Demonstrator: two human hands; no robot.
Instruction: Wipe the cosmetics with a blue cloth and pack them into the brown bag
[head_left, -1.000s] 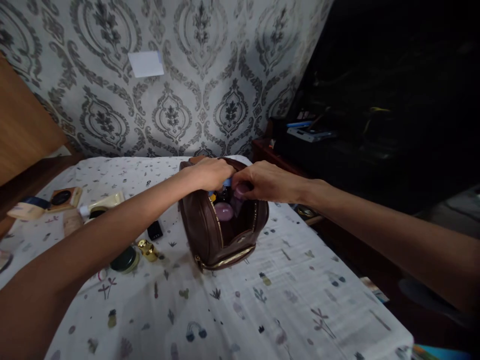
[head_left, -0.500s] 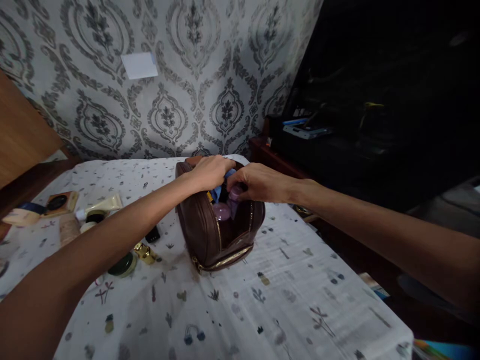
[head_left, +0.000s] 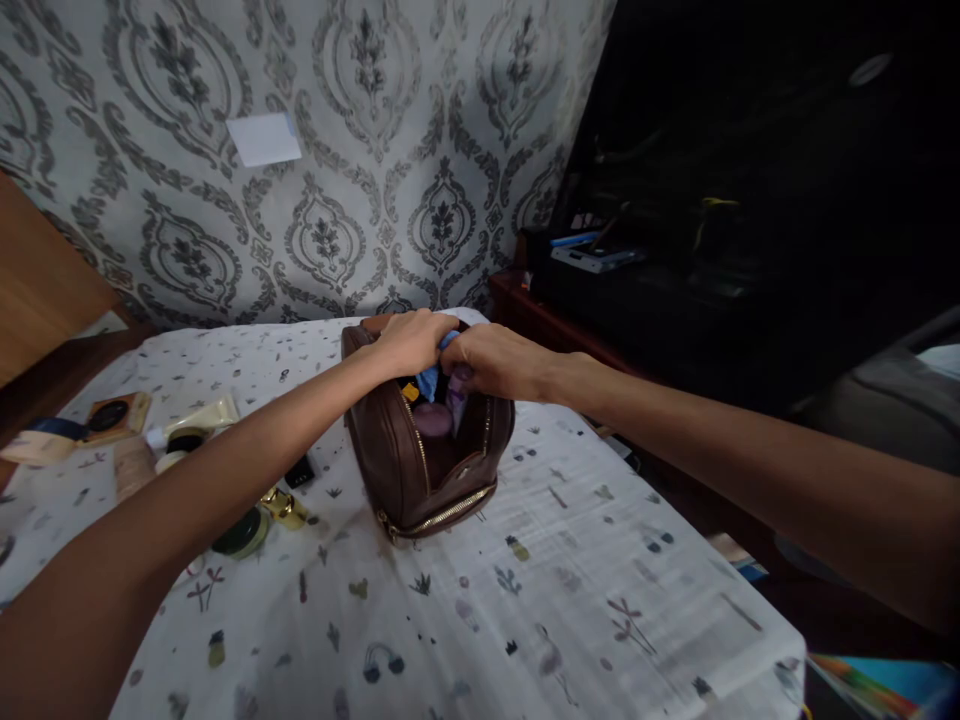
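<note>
A brown makeup bag [head_left: 390, 450] stands on the cloth with its gold zip undone and its mouth open towards me. My left hand [head_left: 416, 342] is closed over the bag's top edge, its fingertips partly hidden. Inside the mouth, my right hand [head_left: 495, 362] has its fingers curled round the upper end of a purple tube [head_left: 457, 405]. A blue item [head_left: 427, 383] lies between the two hands, close to my right fingertips. Below it sit a round mauve container [head_left: 433, 420] and a small yellow piece [head_left: 410, 391]; the bag's depths are dark.
Left of the bag lie a gold-capped bottle [head_left: 285, 508], a dark green jar [head_left: 241, 533], a black box [head_left: 300, 472], a cream tube [head_left: 212, 412] and a compact [head_left: 118, 415]. Patterned cloth [head_left: 450, 640] covers the table. A large black screen [head_left: 750, 200] stands at the right.
The view has shifted slightly, so the bag appears further left. My right hand has moved a little up towards the blue item, showing more of the purple tube. My left hand stays on the bag's edge.
</note>
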